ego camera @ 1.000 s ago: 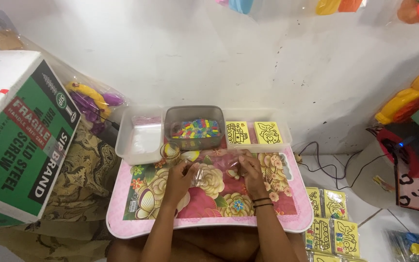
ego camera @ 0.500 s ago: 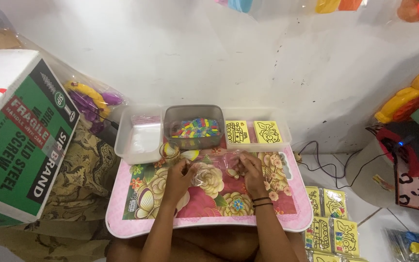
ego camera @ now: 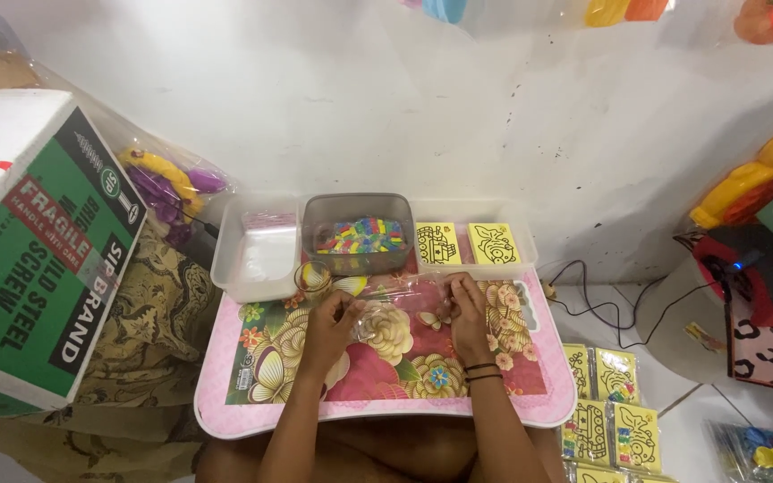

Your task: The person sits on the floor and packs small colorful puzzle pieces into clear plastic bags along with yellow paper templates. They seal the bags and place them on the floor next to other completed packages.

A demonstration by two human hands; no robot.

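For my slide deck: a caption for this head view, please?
Both hands hold a clear plastic bag over a floral tray.

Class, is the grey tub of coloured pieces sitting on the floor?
No, the grey tub sits on the back of the pink floral tray table.

My pink floral lap table (ego camera: pixel 530 407) carries a clear plastic bag (ego camera: pixel 397 300) at twelve o'clock, under my hands.

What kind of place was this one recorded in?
Probably a home or small shop corner used for packing craft kits, worked from the floor. A low pink floral table stands against a white wall, yellow picture cards lie stacked beside it, and plastic toys crowd the right.
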